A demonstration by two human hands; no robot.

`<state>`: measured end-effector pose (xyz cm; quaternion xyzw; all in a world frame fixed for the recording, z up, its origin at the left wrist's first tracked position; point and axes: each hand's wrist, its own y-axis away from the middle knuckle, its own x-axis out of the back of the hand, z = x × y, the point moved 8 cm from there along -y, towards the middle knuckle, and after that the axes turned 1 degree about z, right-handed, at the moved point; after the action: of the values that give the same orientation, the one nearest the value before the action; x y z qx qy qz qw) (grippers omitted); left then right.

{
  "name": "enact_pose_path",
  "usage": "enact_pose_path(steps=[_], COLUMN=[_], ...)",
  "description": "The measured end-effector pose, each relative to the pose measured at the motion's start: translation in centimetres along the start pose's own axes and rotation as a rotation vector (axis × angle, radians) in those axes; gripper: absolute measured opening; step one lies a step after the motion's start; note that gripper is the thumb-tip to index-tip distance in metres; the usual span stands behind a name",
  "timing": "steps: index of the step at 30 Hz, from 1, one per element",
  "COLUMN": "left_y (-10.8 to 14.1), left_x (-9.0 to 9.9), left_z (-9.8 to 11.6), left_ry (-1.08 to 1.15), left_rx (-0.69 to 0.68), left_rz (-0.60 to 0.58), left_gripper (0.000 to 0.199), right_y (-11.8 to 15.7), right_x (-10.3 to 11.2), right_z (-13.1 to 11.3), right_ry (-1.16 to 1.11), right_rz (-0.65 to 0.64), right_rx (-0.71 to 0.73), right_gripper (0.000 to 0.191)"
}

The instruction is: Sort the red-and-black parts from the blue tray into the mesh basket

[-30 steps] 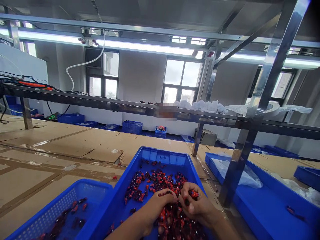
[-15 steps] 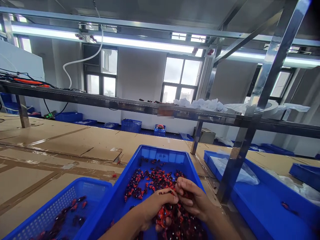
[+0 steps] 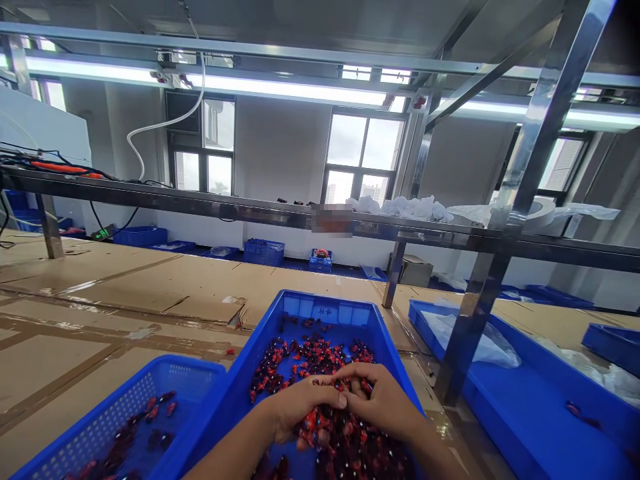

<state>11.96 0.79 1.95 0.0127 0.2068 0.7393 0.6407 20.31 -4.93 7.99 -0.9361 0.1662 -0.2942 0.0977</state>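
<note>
While our two bare hands are down in the pile, things look pretty early on: the bulk of the shiny red-and-black wrapped pieces (image 3: 345,440) sits heaped at the near end of the deep blue plastic tray (image 3: 320,300), with a looser scatter across its floor toward the far end. Our left hand (image 3: 305,410) and right hand (image 3: 380,403) are both cupped, fingers curled and pressed together, with the fingertips meeting over the heap, though we can't tell if either one is pinching anything. Just left of the tray, a blue plastic mesh basket (image 3: 185,370) holds only a thin layer of the same pieces, a small share next to what's left in the tray. Over on the right, a shallow blue tray (image 3: 520,353) holds a clear plastic bag and a few stray pieces, and everything sits on the cardboard-covered table (image 3: 125,287).
</note>
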Motion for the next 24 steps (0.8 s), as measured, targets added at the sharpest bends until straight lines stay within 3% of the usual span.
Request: enact_pose_path(steps=[3,10,16,18,20,24], left_y=[-0.1,0.0,-0.1,-0.2,-0.3,-0.3], left_x=[0.3,-0.3,0.1,0.2,0.3,0.2], left_z=[0.1,0.8,0.5,0.4,0.4,0.5], left_ry=[0.011,0.043,0.012,0.004,0.001,0.013], left_rx=[-0.029,-0.091,-0.089,-0.098,-0.104,-0.097], left_rz=[0.041,0.015,0.070,0.082,0.084,0.064], left_gripper=[0.034,0.029,0.025,0.026,0.025,0.024], right_y=[0.0,0.9,1.6,1.6,1.2,-0.1], right_x=[0.4,1.9,2.0,2.3,2.5,0.4], right_z=[-0.3,-1.9,-2.7,-2.4,-1.2,1.9], right_ry=[0.091,0.303,0.391,0.276,-0.035,-0.875], right_rz=[0.093,0.305,0.375,0.405,0.397,0.152], right_rx=[0.034,0.240,0.319,0.267,0.153,-0.118], right_gripper=[0.022,0.017,0.016,0.015,0.015,0.027])
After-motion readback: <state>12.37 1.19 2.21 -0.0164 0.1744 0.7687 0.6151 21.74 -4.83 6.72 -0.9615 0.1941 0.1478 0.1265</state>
